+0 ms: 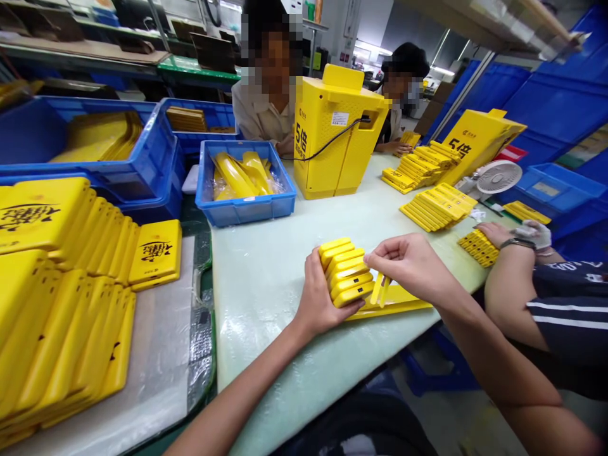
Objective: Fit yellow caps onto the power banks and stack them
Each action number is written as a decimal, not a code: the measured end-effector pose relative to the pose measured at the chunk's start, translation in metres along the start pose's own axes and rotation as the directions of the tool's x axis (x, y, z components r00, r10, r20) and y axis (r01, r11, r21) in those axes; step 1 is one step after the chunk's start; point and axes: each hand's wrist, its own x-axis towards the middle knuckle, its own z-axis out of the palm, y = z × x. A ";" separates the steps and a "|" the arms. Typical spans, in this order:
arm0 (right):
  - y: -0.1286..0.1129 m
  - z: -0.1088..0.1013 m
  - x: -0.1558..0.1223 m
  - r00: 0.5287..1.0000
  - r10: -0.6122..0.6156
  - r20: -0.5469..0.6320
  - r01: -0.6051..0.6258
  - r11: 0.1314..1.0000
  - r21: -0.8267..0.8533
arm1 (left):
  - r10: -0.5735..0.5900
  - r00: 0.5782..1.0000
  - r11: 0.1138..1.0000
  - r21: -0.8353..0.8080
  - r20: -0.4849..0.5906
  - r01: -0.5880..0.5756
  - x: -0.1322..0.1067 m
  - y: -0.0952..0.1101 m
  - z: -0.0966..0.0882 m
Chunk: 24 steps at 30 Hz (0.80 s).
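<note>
My left hand (316, 296) is wrapped round a short stack of flat yellow power banks (346, 269), held tilted above the table. Small dark port openings show on the end faces of the lower ones. Close beside the stack, my right hand (411, 263) is closed on narrow yellow strips (380, 290) that hang down from its fingers. The fingertips are near the stack's end; whether they touch it I cannot tell. Below both hands lies a long flat yellow piece (403, 296), partly hidden by the hands and strips.
Power banks (71, 329) are piled on the left. A blue bin (244, 212) holds yellow parts. Beyond stands a yellow cabinet (332, 139) with a black cable. More yellow stacks (439, 206) and a small fan (498, 177) are at right, beside a co-worker's arm (508, 297).
</note>
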 end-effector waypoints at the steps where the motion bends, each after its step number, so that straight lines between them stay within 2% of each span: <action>1: 0.000 0.000 0.000 1.000 -0.008 0.002 0.008 0.999 -0.031 | 0.001 1.000 1.000 0.009 0.000 -0.001 0.000 -0.001 0.000; 5: -0.003 0.000 0.000 0.999 -0.030 0.016 0.033 0.983 -0.180 | -0.001 1.000 0.999 0.045 0.022 0.000 -0.002 -0.004 0.001; 8: -0.008 0.003 0.001 0.997 -0.063 0.037 0.072 0.937 -0.342 | 0.004 1.000 0.998 0.058 0.027 -0.005 -0.002 -0.005 0.001; 10: -0.012 0.005 0.002 0.994 -0.096 0.059 0.112 0.848 -0.518 | 0.006 1.000 0.998 0.063 0.027 -0.007 -0.002 -0.005 0.001; 13: -0.017 -0.003 0.005 0.985 -0.166 0.047 0.140 0.612 -0.779 | 0.013 0.999 0.998 0.054 0.042 -0.015 -0.002 -0.003 -0.001; 14: -0.018 -0.009 0.007 0.981 -0.191 0.031 0.136 0.563 -0.815 | 0.016 0.999 0.999 0.050 0.045 -0.018 -0.001 -0.002 -0.002; 15: -0.018 -0.017 0.009 0.978 -0.209 0.024 0.140 0.563 -0.815 | 0.017 0.999 0.999 0.047 0.045 -0.019 -0.001 -0.001 -0.002; 16: -0.018 -0.025 0.011 0.976 -0.214 0.031 0.160 0.617 -0.771 | 0.018 0.999 0.999 0.045 0.043 -0.019 -0.001 0.000 -0.003; 17: -0.016 -0.033 0.013 0.978 -0.202 0.060 0.188 0.712 -0.677 | 0.017 0.999 0.999 0.044 0.041 -0.019 0.000 0.001 -0.003; 19: -0.009 -0.047 0.018 0.973 -0.145 0.178 0.203 0.904 -0.377 | 0.021 0.999 0.999 0.042 0.035 -0.022 0.001 0.003 -0.003; 20: -0.004 -0.052 0.019 0.967 -0.113 0.229 0.167 0.959 -0.231 | 0.024 0.999 0.999 0.042 0.034 -0.025 0.001 0.004 -0.003; 22: 0.006 -0.056 0.020 0.967 -0.057 0.247 0.073 0.996 -0.056 | 0.031 0.999 0.999 0.043 0.028 -0.032 0.001 0.004 -0.003; 24: 0.013 -0.056 0.017 0.985 -0.036 0.171 0.036 0.999 0.002 | 0.036 0.999 0.998 0.042 0.024 -0.037 0.002 0.003 -0.002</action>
